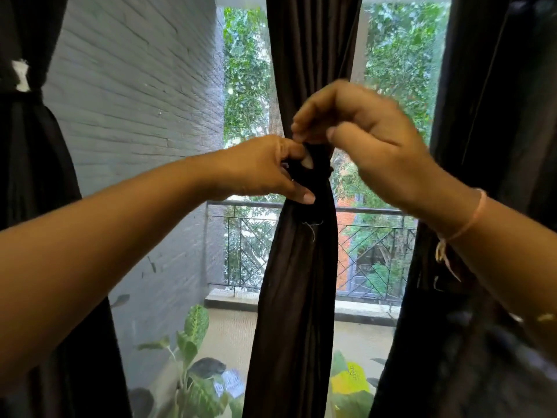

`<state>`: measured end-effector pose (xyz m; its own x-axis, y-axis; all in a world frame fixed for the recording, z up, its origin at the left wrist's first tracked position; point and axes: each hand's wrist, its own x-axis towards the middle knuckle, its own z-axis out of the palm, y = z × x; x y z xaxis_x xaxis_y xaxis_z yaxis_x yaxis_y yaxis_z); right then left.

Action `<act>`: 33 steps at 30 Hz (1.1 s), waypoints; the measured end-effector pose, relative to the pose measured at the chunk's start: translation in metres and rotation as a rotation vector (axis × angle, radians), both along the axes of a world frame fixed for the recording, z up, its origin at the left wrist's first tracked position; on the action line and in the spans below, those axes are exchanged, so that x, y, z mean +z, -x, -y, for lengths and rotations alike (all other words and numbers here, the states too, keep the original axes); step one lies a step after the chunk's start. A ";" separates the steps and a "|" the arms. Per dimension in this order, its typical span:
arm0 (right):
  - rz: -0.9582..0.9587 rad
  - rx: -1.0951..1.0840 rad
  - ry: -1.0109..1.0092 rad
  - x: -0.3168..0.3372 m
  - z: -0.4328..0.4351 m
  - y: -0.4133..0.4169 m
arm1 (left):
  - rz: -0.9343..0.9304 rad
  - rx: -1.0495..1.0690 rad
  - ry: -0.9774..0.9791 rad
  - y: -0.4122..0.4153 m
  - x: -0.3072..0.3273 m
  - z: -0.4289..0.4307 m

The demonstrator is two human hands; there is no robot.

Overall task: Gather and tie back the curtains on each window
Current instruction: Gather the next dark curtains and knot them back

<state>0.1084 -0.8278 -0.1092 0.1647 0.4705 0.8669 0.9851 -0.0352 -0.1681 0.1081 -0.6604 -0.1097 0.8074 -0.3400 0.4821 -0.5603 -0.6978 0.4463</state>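
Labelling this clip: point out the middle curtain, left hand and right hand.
middle curtain (297, 282), head view, gathered folds below the hands
left hand (262, 168), head view, back of hand
right hand (372, 144), head view, back of hand

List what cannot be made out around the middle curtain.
Head view: any tie on the middle curtain, hidden behind the left hand and right hand.
Head view: right hand's grip, blurred by motion.
Head view: right curtain, cut by the frame edge.
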 end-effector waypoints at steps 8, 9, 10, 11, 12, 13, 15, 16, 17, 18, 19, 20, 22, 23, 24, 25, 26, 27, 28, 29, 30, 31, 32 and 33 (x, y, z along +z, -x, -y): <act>0.322 -0.440 0.348 0.013 -0.006 -0.026 | 1.026 0.408 -0.234 0.005 -0.025 0.004; 0.299 -0.421 0.369 0.016 -0.007 -0.025 | 1.139 0.456 -0.296 0.006 -0.025 0.000; 0.257 -0.405 0.393 0.019 -0.009 -0.023 | 1.241 0.479 -0.341 0.006 -0.023 -0.003; 0.201 -0.387 0.421 0.023 -0.010 -0.021 | 1.331 0.488 -0.375 0.006 -0.021 -0.006; 0.127 -0.356 0.446 0.027 -0.009 -0.018 | 1.411 0.489 -0.399 0.006 -0.020 -0.008; 0.043 -0.317 0.464 0.030 -0.009 -0.016 | 1.468 0.478 -0.412 0.005 -0.018 -0.008; -0.093 -0.254 0.493 0.036 -0.007 -0.013 | 1.527 0.448 -0.406 0.004 -0.017 -0.005; -0.117 -0.240 0.514 0.038 -0.005 -0.012 | 1.536 0.445 -0.394 0.003 -0.018 -0.003; -0.127 -0.234 0.538 0.039 -0.004 -0.011 | 1.536 0.448 -0.382 0.002 -0.019 -0.001; -0.132 -0.231 0.562 0.041 -0.002 -0.011 | 1.530 0.455 -0.371 0.002 -0.021 0.001; -0.139 -0.232 0.578 0.043 0.001 -0.011 | 1.518 0.462 -0.359 0.001 -0.023 0.003; -0.145 -0.241 0.589 0.044 0.002 -0.012 | 1.506 0.471 -0.346 -0.001 -0.025 0.004; -0.133 -0.295 0.589 0.046 0.005 -0.014 | 1.473 0.484 -0.315 -0.005 -0.028 0.007; -0.129 -0.319 0.567 0.046 0.006 -0.017 | 1.448 0.489 -0.294 -0.007 -0.028 0.009; -0.137 -0.335 0.527 0.046 0.007 -0.019 | 1.418 0.491 -0.274 -0.010 -0.028 0.011; -0.145 -0.352 0.484 0.046 0.009 -0.021 | 1.386 0.491 -0.260 -0.013 -0.028 0.013; -0.129 -0.379 0.460 0.045 0.011 -0.023 | 1.349 0.485 -0.250 -0.016 -0.029 0.016; -0.088 -0.418 0.464 0.044 0.014 -0.025 | 1.296 0.466 -0.235 -0.019 -0.031 0.019; -0.042 -0.468 0.490 0.044 0.017 -0.027 | 1.227 0.432 -0.200 -0.021 -0.033 0.024; -0.013 -0.513 0.520 0.045 0.021 -0.028 | 1.129 0.386 -0.133 -0.023 -0.034 0.028; -0.006 -0.549 0.545 0.045 0.024 -0.029 | 1.009 0.327 -0.040 -0.025 -0.035 0.032; -0.010 -0.575 0.565 0.046 0.028 -0.029 | 0.870 0.259 0.054 -0.027 -0.035 0.036; -0.016 -0.597 0.585 0.047 0.032 -0.029 | 0.743 0.191 0.132 -0.030 -0.036 0.039; -0.016 -0.626 0.610 0.047 0.036 -0.029 | 0.646 0.133 0.192 -0.034 -0.036 0.042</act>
